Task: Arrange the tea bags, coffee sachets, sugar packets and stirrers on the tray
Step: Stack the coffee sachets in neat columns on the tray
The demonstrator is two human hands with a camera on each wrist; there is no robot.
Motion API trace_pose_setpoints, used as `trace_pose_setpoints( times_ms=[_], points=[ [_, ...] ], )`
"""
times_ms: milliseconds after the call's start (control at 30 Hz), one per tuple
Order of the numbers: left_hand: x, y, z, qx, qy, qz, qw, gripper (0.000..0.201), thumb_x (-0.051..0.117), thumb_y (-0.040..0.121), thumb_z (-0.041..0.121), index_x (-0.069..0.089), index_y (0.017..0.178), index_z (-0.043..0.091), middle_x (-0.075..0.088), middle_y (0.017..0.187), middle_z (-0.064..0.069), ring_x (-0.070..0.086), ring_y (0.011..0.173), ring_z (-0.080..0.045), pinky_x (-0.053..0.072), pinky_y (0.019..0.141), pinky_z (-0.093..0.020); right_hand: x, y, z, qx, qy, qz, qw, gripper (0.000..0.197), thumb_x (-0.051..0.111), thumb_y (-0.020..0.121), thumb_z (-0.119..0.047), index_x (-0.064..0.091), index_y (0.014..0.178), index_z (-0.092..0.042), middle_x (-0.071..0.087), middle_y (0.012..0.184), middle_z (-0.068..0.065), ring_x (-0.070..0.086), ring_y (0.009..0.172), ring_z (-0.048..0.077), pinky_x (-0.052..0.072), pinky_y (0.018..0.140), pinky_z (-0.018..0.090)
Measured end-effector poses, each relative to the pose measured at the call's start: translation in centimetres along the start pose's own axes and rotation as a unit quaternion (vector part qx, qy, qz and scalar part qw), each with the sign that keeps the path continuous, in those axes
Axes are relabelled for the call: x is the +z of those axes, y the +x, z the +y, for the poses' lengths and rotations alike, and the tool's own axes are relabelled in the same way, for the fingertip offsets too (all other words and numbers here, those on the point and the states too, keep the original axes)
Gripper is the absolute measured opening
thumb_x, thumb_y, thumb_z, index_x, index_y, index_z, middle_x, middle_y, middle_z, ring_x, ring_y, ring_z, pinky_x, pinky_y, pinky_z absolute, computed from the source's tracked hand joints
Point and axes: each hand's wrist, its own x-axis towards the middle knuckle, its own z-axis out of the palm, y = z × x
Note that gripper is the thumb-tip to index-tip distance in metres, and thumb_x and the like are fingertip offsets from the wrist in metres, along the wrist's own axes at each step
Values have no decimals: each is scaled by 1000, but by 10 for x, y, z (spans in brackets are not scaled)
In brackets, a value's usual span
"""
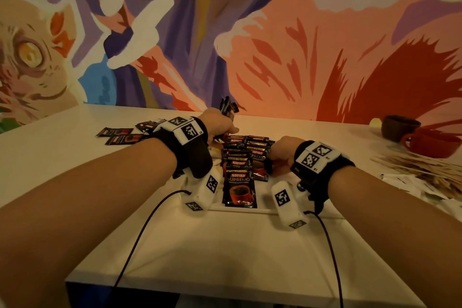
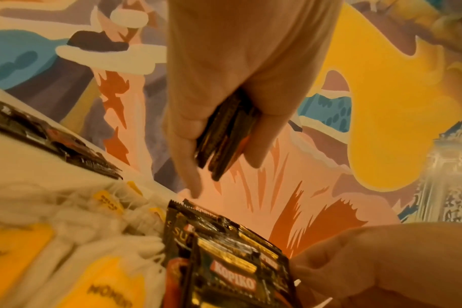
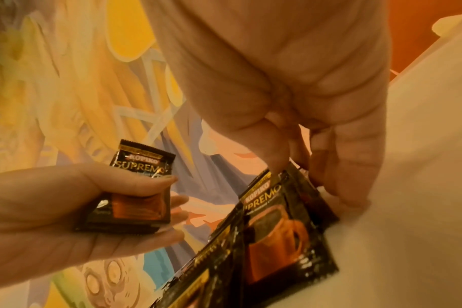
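My left hand (image 1: 223,130) grips a small stack of black Kopiko coffee sachets (image 1: 227,107) upright, just above the far left of the white tray (image 1: 250,209). The same stack (image 2: 224,141) sticks out between its thumb and fingers (image 2: 182,145). More coffee sachets (image 1: 239,182) lie overlapped in rows on the tray. My right hand (image 1: 272,157) reaches in from the right and pinches the top edge of one lying sachet (image 3: 285,229) between thumb and fingers (image 3: 340,177). White tea bags (image 2: 92,239) with yellow tags lie on the tray left of the rows.
Several loose coffee sachets (image 1: 120,135) lie on the white table at the far left. Wooden stirrers (image 1: 412,165) and white sugar packets (image 1: 405,184) are piled at the right. A brown cup (image 1: 400,127) and a red cup (image 1: 430,144) stand behind them. The painted wall is close behind.
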Motion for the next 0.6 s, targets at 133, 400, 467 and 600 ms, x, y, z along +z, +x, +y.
trace_pose_setpoints(
  times_ms=[133, 400, 467, 600],
  points=[
    [-3, -7, 0, 37, -109, -51, 992, 15, 67, 82, -1, 59, 93, 2, 63, 84, -12, 65, 80, -20, 60, 71, -38, -8, -15, 0, -28, 16, 75, 997, 37, 47, 91, -2, 48, 128, 5, 49, 101, 13, 49, 89, 23, 45, 78, 31],
    [8, -33, -1, 95, -118, -242, 958, 8, 64, 85, 6, 67, 92, 9, 71, 86, -4, 70, 80, -13, 56, 59, -20, -15, -70, -10, -186, 288, 72, 937, 36, 52, 93, -36, 62, 106, -5, 60, 80, 1, 53, 67, 14, 41, 61, 24],
    [13, -38, -2, 105, -104, -254, 956, 8, 65, 85, 8, 67, 92, 13, 71, 84, -1, 70, 79, -10, 54, 56, -17, -18, -81, -7, -211, 281, 66, 934, 26, 61, 89, -29, 63, 99, -5, 62, 79, 2, 55, 62, 11, 42, 57, 22],
    [23, -44, -7, 96, -124, -247, 956, 6, 62, 86, 16, 65, 92, 15, 71, 79, 2, 70, 74, -10, 55, 55, -18, -15, -83, 1, -204, 284, 73, 934, 8, 66, 82, -3, 61, 83, -9, 61, 67, 3, 55, 52, 9, 44, 46, 17]
  ],
)
